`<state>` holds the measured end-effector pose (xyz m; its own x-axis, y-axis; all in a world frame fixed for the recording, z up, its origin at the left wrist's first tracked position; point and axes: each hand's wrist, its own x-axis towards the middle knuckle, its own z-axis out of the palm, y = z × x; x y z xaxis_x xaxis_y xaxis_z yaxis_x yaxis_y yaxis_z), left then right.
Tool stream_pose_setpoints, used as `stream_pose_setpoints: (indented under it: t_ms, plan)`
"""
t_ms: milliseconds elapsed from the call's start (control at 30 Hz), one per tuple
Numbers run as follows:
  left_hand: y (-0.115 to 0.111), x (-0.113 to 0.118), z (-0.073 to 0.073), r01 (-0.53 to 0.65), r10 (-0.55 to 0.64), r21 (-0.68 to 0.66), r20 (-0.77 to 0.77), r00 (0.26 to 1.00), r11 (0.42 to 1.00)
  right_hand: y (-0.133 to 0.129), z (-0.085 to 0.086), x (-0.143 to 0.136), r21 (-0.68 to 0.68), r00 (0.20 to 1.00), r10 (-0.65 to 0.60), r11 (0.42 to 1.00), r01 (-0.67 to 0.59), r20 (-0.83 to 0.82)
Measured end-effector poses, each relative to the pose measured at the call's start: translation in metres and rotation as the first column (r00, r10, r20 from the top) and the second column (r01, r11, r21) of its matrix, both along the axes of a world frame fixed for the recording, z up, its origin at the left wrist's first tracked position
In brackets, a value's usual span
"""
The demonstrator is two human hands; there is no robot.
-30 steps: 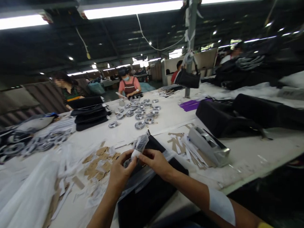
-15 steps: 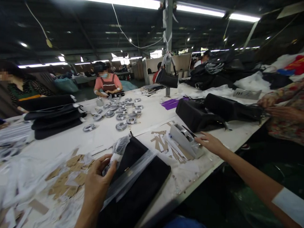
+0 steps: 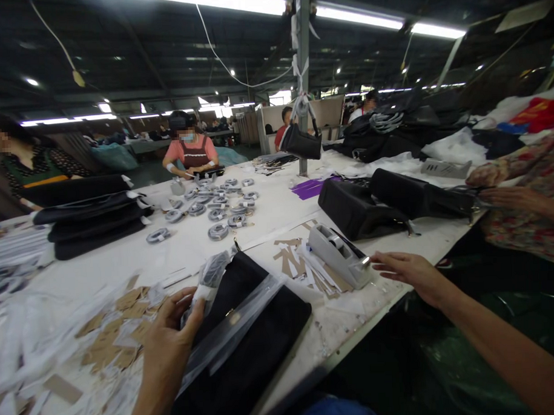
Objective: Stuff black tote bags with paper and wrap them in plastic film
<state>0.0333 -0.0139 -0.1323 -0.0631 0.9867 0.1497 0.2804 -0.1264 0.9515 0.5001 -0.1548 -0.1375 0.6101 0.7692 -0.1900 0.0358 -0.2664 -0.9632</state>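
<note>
Bundle (image 3: 212, 270), grey, wrapped in clear plastic, is in my left hand (image 3: 174, 326), thumb and fingers curled round it by the left edge of a flat black bag (image 3: 281, 313). My right hand (image 3: 404, 272) reaches out, fingers nearly straight, beside the grey plastic tape dispenser (image 3: 340, 263); whether they pinch anything, I can't make out. Left fingers hide the bundle's lower end; both forearms are cut off.

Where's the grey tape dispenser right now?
In the head view, the grey tape dispenser sits right of centre on the table, between the paper strips and the right hand, just in front of a black bag.
</note>
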Motion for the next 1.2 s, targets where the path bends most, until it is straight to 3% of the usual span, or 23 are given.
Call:
stream_pose_setpoints:
  t_ms: [200, 300, 400, 500, 633, 767, 833, 933, 1200]
  plan:
    - [0.004, -0.001, -0.003, 0.015, -0.016, 0.021, 0.041, 0.999, 1.0, -0.014, -0.057, -0.006, -0.065, 0.988, -0.145, 0.988, 0.141, -0.058]
    - [0.007, -0.002, -0.004, 0.031, -0.032, 0.005, 0.07, 0.997, 0.999, -0.019, -0.066, -0.018, -0.066, 0.989, -0.145, 0.988, 0.143, -0.03]
    - [0.005, 0.0, -0.003, 0.055, -0.058, 0.037, 0.09, 0.994, 0.998, -0.015, -0.054, -0.051, -0.027, 0.998, -0.02, 0.999, 0.022, 0.065]
    - [0.001, 0.006, 0.0, 0.076, -0.084, 0.095, 0.086, 0.993, 0.993, 0.009, -0.028, -0.106, 0.021, 0.972, 0.198, 0.979, -0.202, 0.124]
    - [-0.007, 0.016, 0.006, 0.055, -0.058, 0.154, 0.015, 0.998, 0.986, 0.053, 0.009, -0.196, 0.214, 0.878, 0.479, 0.856, -0.471, 0.015]
    - [-0.018, 0.021, 0.01, 0.038, -0.031, 0.192, -0.041, 0.999, 0.981, 0.092, 0.024, -0.263, 0.351, 0.756, 0.654, 0.702, -0.619, 0.027]
    - [-0.021, 0.021, 0.01, 0.04, -0.032, 0.206, -0.042, 0.999, 0.978, 0.105, 0.023, -0.28, 0.362, 0.735, 0.676, 0.673, -0.645, 0.052]
    - [-0.022, 0.019, 0.008, 0.037, -0.029, 0.23, -0.037, 0.999, 0.972, 0.117, 0.018, -0.291, 0.35, 0.739, 0.673, 0.683, -0.641, 0.041]
    - [-0.021, 0.014, -0.001, 0.012, 0.024, 0.305, -0.116, 0.993, 0.952, 0.121, 0.021, -0.289, 0.177, 0.747, 0.653, 0.726, -0.665, 0.125]
